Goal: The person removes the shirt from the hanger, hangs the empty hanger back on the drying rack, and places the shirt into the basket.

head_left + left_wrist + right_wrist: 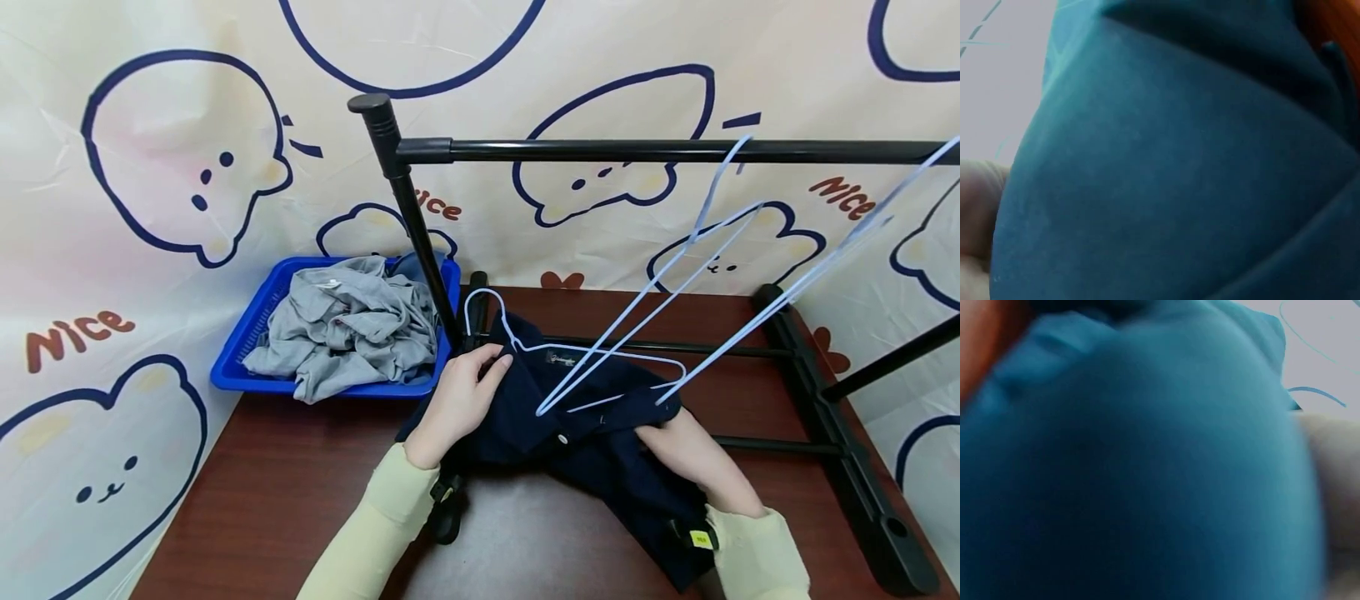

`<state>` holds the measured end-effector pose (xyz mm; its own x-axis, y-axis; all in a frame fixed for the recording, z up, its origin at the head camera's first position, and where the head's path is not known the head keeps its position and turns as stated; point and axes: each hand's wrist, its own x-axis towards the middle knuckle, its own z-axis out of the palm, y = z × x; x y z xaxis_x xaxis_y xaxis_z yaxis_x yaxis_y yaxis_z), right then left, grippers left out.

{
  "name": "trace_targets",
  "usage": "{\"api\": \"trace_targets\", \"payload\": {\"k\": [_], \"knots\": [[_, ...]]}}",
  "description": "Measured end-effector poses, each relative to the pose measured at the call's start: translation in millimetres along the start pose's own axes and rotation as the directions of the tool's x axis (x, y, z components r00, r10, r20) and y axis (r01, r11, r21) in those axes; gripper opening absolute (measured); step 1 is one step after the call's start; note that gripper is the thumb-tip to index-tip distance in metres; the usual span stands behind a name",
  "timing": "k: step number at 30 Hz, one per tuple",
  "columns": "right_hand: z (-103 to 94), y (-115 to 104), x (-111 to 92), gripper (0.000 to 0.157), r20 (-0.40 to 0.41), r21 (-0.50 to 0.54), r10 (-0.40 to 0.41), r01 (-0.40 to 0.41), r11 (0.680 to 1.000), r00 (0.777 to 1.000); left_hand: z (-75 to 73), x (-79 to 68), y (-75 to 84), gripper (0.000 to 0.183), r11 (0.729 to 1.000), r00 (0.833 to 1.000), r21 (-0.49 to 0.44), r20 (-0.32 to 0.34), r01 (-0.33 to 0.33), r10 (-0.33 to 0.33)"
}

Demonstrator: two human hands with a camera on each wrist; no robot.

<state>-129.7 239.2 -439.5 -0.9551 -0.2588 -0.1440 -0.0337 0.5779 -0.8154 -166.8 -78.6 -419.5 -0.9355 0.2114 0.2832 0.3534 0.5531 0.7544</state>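
Note:
A dark navy shirt with a white button is held up over the table. One light blue wire hanger lies at its collar, its hook standing up at the left. My left hand pinches the shirt's left side with thumb and fingers, close to that hook. At the shirt's other side my right hand grips the fabric, most of its fingers hidden by the cloth. Navy cloth fills most of the left wrist view, and blurred cloth fills the right wrist view.
More light blue hangers hang from the black rail and slant down in front of the shirt. A blue basket of crumpled grey clothes stands at the left behind the rack's post. The rack's base runs along the right.

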Motion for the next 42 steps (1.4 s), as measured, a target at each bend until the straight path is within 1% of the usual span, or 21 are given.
{"api": "trace_targets", "payload": {"k": [2,3,4,5,6,7,9,10,12,15,18,20,22,24,28,30,32,36,38,39,42], "knots": [[-9.4,0,-2,0.020,0.021,-0.029,-0.040,0.040,0.999,0.999,-1.6,-0.1,-1.8,0.028,1.000,1.000,0.023,0.002,0.008,-0.008],[-14.0,-1,-3,0.020,0.023,-0.036,-0.051,0.052,0.998,0.998,-2.5,-0.2,-2.3,0.029,0.999,1.000,0.033,0.007,0.016,-0.017],[-18.3,0,-5,0.020,0.008,-0.036,-0.067,0.068,0.997,0.998,-3.4,-0.2,-2.9,0.029,0.999,1.000,0.043,0.012,0.021,-0.022],[-22.5,0,-6,0.020,-0.020,-0.035,-0.075,0.074,0.997,0.997,-4.4,-0.2,-3.5,0.029,0.998,0.999,0.050,0.019,0.030,-0.031],[-25.6,0,-7,0.019,-0.069,-0.039,-0.074,0.072,0.997,0.995,-5.5,-0.3,-3.8,0.028,0.998,0.999,0.055,0.027,0.033,-0.035],[-28.1,0,-9,0.018,-0.126,-0.053,-0.080,0.074,0.996,0.989,-6.5,-0.2,-3.9,0.028,0.998,0.999,0.057,0.035,0.034,-0.036],[-31.9,1,-12,0.018,-0.232,-0.047,-0.090,0.081,0.996,0.968,-7.0,0.3,-3.3,0.027,0.998,0.998,0.060,0.058,0.033,-0.036],[-32.5,1,-13,0.021,-0.276,-0.059,-0.096,0.083,0.995,0.956,-7.0,0.6,-2.9,0.027,0.998,0.997,0.064,0.073,0.027,-0.032],[-31.4,0,-12,0.030,-0.314,-0.081,-0.110,0.089,0.993,0.943,-6.3,1.3,-2.1,0.027,0.997,0.995,0.079,0.099,0.005,-0.013],[-24.6,-2,-5,0.041,-0.282,-0.069,-0.155,0.141,0.988,0.947,-5.5,1.8,-0.8,0.029,0.994,0.991,0.108,0.134,-0.035,0.020],[-16.4,-6,5,0.036,-0.247,-0.091,-0.206,0.189,0.978,0.947,-3.6,1.0,0.8,0.029,0.990,0.987,0.121,0.150,-0.070,0.052],[-11.3,-9,11,0.030,-0.239,-0.109,-0.241,0.221,0.969,0.941,-2.4,0.2,1.8,0.030,0.990,0.986,0.118,0.155,-0.081,0.062],[-6.3,-14,17,0.026,-0.243,-0.138,-0.287,0.260,0.956,0.927,-1.2,-0.7,2.8,0.030,0.989,0.986,0.116,0.153,-0.089,0.071],[-1.4,-19,22,0.023,-0.246,-0.134,-0.331,0.306,0.943,0.911,-0.6,-1.4,4.4,0.029,0.990,0.985,0.105,0.155,-0.093,0.077],[6.1,-28,29,0.020,-0.244,-0.130,-0.432,0.412,0.902,0.868,0.9,-1.9,7.3,0.029,0.991,0.984,0.093,0.159,-0.098,0.082],[7.0,-30,31,0.020,-0.247,-0.149,-0.462,0.438,0.887,0.852,2.1,-1.8,7.7,0.030,0.992,0.983,0.090,0.165,-0.092,0.076],[6.1,-30,31,0.021,-0.252,-0.180,-0.475,0.442,0.879,0.843,3.3,-1.3,6.9,0.030,0.992,0.983,0.093,0.172,-0.083,0.066],[1.4,-29,31,0.022,-0.259,-0.220,-0.470,0.422,0.879,0.844,4.2,-0.9,4.3,0.030,0.992,0.981,0.100,0.186,-0.080,0.060],[-2.0,-27,30,0.021,-0.261,-0.222,-0.457,0.408,0.886,0.850,4.1,-0.7,2.7,0.029,0.990,0.980,0.107,0.185,-0.087,0.066],[-3.8,-26,30,0.020,-0.262,-0.222,-0.448,0.398,0.890,0.855,3.9,-0.8,2.0,0.028,0.990,0.980,0.109,0.184,-0.091,0.069],[-10.8,-20,28,0.019,-0.266,-0.214,-0.396,0.347,0.913,0.879,3.4,-1.0,0.3,0.026,0.990,0.979,0.103,0.189,-0.097,0.076]]}}
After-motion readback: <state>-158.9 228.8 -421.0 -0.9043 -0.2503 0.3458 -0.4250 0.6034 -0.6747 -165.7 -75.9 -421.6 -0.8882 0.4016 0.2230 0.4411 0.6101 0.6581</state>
